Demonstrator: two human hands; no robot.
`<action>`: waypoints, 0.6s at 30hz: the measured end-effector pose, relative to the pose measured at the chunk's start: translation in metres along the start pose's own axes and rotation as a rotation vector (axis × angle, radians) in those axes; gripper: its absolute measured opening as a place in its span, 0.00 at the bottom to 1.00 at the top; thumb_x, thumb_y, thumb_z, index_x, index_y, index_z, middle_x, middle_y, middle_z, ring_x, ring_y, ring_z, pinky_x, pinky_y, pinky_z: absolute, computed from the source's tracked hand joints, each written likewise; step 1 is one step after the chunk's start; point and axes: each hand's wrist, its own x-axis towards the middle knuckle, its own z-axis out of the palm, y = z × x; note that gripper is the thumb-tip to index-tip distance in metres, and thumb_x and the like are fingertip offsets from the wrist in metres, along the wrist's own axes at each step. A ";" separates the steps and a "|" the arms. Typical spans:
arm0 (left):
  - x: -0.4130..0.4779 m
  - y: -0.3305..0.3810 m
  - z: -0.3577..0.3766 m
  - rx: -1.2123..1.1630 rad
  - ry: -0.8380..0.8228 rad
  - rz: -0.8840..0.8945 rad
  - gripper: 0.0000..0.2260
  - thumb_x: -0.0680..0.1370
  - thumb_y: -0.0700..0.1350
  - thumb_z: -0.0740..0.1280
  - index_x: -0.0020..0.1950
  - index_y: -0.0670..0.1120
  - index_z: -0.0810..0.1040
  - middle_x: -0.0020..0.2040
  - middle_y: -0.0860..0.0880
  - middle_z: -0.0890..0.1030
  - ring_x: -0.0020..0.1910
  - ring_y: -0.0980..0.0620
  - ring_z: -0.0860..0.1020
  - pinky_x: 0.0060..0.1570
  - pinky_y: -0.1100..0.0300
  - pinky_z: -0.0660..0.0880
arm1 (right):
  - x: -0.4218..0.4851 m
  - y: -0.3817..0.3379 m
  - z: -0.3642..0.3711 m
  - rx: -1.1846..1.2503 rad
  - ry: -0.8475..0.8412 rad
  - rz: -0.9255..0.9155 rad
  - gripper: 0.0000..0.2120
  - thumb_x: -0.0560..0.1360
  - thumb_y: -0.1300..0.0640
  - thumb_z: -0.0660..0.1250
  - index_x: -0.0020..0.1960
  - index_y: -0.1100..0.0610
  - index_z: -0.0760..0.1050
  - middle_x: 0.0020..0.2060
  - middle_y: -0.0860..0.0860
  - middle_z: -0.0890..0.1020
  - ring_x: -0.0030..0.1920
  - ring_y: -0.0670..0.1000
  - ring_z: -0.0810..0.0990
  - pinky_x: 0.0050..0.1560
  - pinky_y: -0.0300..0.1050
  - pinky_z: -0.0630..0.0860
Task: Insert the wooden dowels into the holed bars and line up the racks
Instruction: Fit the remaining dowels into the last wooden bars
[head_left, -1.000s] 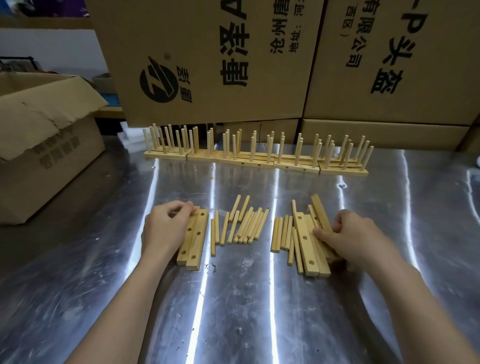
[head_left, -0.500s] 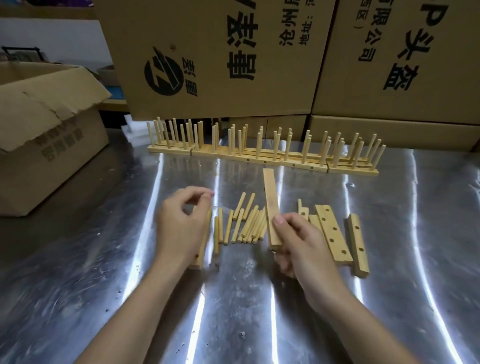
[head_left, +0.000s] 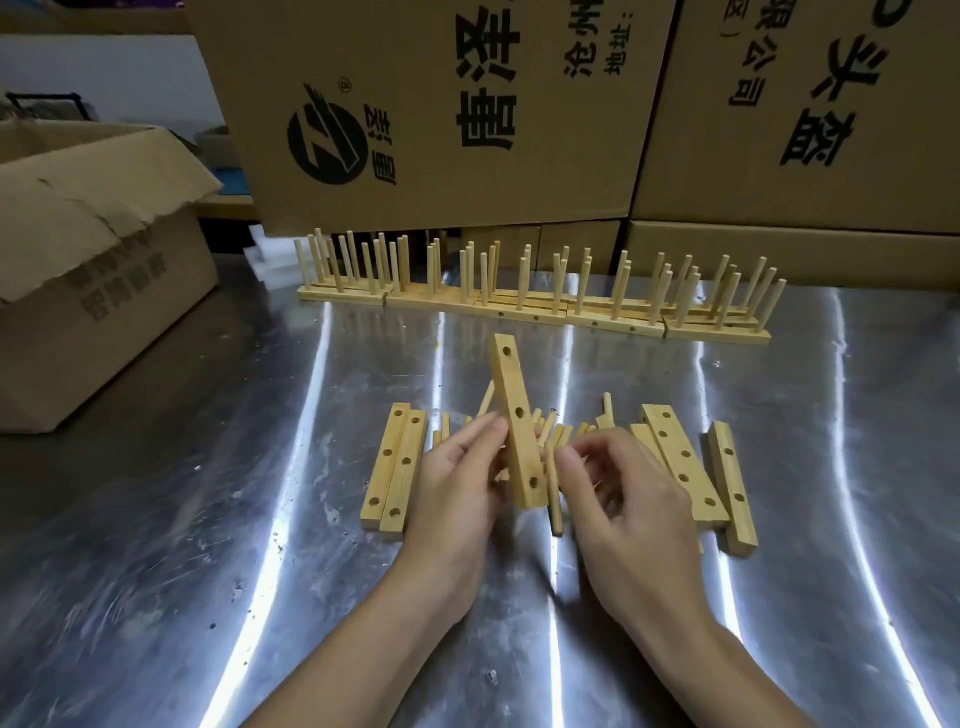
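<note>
Pinching a dowel (head_left: 488, 399), left hand (head_left: 457, 488) touches holed bar (head_left: 511, 395) in right hand (head_left: 623, 499).

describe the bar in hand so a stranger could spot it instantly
On the metal table, before the row of finished racks, find the left hand and right hand. The bar between them is the only one tilted up; the other bars lie flat.

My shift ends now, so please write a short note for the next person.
Left hand grips the raised bar, a dowel at its fingertips. Right hand curled beside the bar; hold unclear.
Loose dowels lie under the hands; spare bars to their left, more bars to their right.
Done: row of racks at the back.
Left: the raised bar's holes are empty; fill it, then the spare bars.
</note>
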 end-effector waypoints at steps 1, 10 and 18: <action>0.001 0.002 0.000 -0.094 -0.028 -0.033 0.12 0.84 0.45 0.66 0.57 0.42 0.88 0.51 0.41 0.87 0.50 0.47 0.86 0.51 0.55 0.82 | 0.001 0.000 -0.001 -0.002 0.022 -0.016 0.10 0.81 0.36 0.63 0.47 0.41 0.75 0.41 0.42 0.80 0.41 0.46 0.80 0.39 0.41 0.74; 0.003 0.005 -0.004 -0.224 -0.223 -0.132 0.15 0.83 0.46 0.65 0.63 0.41 0.86 0.52 0.44 0.86 0.50 0.50 0.84 0.57 0.51 0.82 | -0.009 -0.008 0.013 0.080 0.005 -0.153 0.03 0.83 0.44 0.64 0.56 0.41 0.75 0.46 0.40 0.80 0.41 0.47 0.81 0.35 0.31 0.69; 0.002 0.011 -0.005 -0.170 -0.189 -0.131 0.17 0.84 0.51 0.64 0.64 0.45 0.86 0.54 0.45 0.85 0.47 0.50 0.82 0.64 0.45 0.74 | -0.006 -0.001 0.017 0.065 -0.018 -0.131 0.04 0.82 0.44 0.65 0.56 0.40 0.73 0.46 0.41 0.80 0.38 0.49 0.81 0.35 0.46 0.76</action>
